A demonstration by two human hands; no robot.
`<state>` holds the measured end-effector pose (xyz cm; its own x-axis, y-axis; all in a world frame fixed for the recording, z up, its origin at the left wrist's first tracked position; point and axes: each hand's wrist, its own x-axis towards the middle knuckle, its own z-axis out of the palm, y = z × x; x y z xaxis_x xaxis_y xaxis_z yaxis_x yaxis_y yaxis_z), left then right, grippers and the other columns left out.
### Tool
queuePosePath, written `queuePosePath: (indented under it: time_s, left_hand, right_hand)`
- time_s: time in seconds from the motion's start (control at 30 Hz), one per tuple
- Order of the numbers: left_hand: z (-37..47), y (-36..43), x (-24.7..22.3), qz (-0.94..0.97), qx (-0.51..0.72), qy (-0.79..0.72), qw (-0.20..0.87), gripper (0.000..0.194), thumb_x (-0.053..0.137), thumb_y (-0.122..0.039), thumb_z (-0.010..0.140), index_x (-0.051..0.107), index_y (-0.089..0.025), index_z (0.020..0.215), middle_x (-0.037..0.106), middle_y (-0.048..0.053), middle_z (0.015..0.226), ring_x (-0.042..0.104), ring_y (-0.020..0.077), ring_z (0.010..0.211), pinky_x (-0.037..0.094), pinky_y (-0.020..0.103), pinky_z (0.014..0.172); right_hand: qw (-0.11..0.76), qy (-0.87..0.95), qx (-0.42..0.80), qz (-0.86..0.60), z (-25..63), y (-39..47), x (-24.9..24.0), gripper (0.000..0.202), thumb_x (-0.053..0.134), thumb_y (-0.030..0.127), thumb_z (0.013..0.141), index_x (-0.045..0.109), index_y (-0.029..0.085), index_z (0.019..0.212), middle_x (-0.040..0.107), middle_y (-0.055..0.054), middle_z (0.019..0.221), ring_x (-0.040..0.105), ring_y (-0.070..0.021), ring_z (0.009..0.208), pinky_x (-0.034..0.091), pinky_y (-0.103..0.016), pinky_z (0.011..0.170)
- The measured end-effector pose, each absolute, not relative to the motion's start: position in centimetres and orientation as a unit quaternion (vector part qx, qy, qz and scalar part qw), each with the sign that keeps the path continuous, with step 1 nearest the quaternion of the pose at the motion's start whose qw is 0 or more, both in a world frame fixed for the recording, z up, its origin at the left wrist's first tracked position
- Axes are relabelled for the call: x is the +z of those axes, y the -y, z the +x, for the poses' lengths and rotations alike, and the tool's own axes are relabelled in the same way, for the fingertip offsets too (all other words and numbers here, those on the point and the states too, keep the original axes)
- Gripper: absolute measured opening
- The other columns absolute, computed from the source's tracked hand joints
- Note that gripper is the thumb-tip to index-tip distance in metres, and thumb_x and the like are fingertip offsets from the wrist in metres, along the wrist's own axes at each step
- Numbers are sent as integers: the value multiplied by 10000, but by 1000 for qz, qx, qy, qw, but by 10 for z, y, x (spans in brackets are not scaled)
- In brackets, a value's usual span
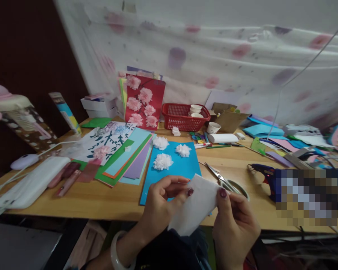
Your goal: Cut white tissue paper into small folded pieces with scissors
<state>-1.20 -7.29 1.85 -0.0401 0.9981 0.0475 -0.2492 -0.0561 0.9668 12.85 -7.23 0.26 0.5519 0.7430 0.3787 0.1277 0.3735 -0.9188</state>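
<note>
Between my two hands is a piece of thin white tissue paper [195, 210], held up in front of the table's near edge. My left hand [165, 204] pinches its upper left side with thumb and fingers. On the right, my right hand [236, 221] grips the opposite corner, thumb on top. Just beyond lies a blue sheet of card [152, 183] bearing three ruffled white paper flowers [162, 162]. Scissors [225, 180] with pale handles lie behind my right hand, blades pointing away and to the left; part of one handle is hidden.
A glue gun [266, 178] lies at the right, near a pixelated patch. Behind stand a red basket [171, 120] with paper cups and a red card [157, 93] with pink flowers. Coloured paper [135, 168], a white power bank-like block [33, 183] and a bottle [19, 116] are left.
</note>
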Motion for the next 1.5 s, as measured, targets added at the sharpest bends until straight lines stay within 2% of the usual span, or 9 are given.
queuePosePath:
  time_s: [0.33, 0.53, 0.63, 0.77, 0.87, 0.97, 1.17, 1.37, 1.5]
  left_hand:
    - [-12, 70, 16, 460, 546, -445, 540, 158, 781, -295, 697, 737, -185, 802, 791, 40, 787, 738, 175, 734, 573, 218, 638]
    - [-12, 70, 19, 453, 553, -468, 520, 139, 793, -278, 666, 727, -181, 740, 783, 35, 713, 735, 175, 679, 567, 213, 592]
    - [-11, 69, 18, 466, 557, -479, 493, 123, 772, -286, 692, 723, -181, 736, 774, 28, 690, 722, 162, 643, 547, 198, 556]
    - [-10, 67, 18, 496, 576, -494, 422, 100, 733, -270, 728, 707, -176, 708, 750, 14, 648, 683, 130, 573, 521, 181, 527]
    - [-11, 66, 18, 512, 587, -502, 375, 74, 712, -239, 739, 705, -177, 700, 740, 6, 638, 657, 111, 542, 512, 172, 523]
    - [-11, 66, 18, 509, 592, -500, 376, 94, 720, -259, 735, 703, -177, 693, 734, 5, 620, 641, 105, 522, 500, 165, 503]
    - [-10, 64, 17, 473, 598, -499, 413, 122, 738, -287, 718, 699, -173, 698, 737, 14, 620, 638, 113, 528, 492, 173, 497]
    - [-12, 60, 17, 463, 600, -513, 403, 164, 732, -319, 734, 681, -169, 691, 726, 13, 621, 642, 128, 545, 494, 196, 509]
    - [-14, 58, 12, 499, 599, -525, 341, 159, 700, -331, 775, 691, -181, 724, 726, 9, 652, 621, 122, 538, 488, 209, 521]
  right_hand:
    - [716, 392, 260, -515, 129, 71, 2, 208, 755, 352, 759, 647, 174, 759, 630, 29, 616, 532, -99, 537, 376, -200, 478]
    - [700, 402, 279, -520, 134, 69, -4, 225, 690, 390, 816, 645, 178, 753, 583, 33, 623, 508, -107, 576, 403, -209, 525]
    - [696, 404, 317, -503, 131, 67, -5, 256, 619, 447, 855, 646, 194, 823, 622, 12, 694, 554, -129, 603, 450, -225, 542]
    - [620, 477, 371, -501, 119, 70, -2, 340, 677, 480, 785, 639, 199, 972, 680, -32, 802, 618, -177, 653, 496, -259, 551]
    - [580, 492, 371, -533, 112, 72, -1, 311, 630, 487, 822, 627, 193, 924, 629, -2, 684, 582, -163, 577, 448, -236, 476]
    - [573, 516, 295, -564, 110, 71, -4, 311, 532, 491, 890, 602, 197, 811, 539, 29, 609, 496, -134, 525, 363, -217, 428]
    - [569, 561, 165, -577, 114, 63, -11, 380, 416, 447, 958, 514, 200, 687, 493, 34, 592, 454, -132, 544, 370, -237, 502]
    - [556, 555, 310, -536, 115, 65, -5, 405, 393, 531, 939, 596, 186, 884, 599, -11, 703, 555, -181, 643, 430, -272, 563]
    - [515, 570, 332, -547, 112, 66, -9, 366, 484, 530, 901, 540, 201, 752, 508, 37, 569, 478, -147, 518, 356, -242, 459]
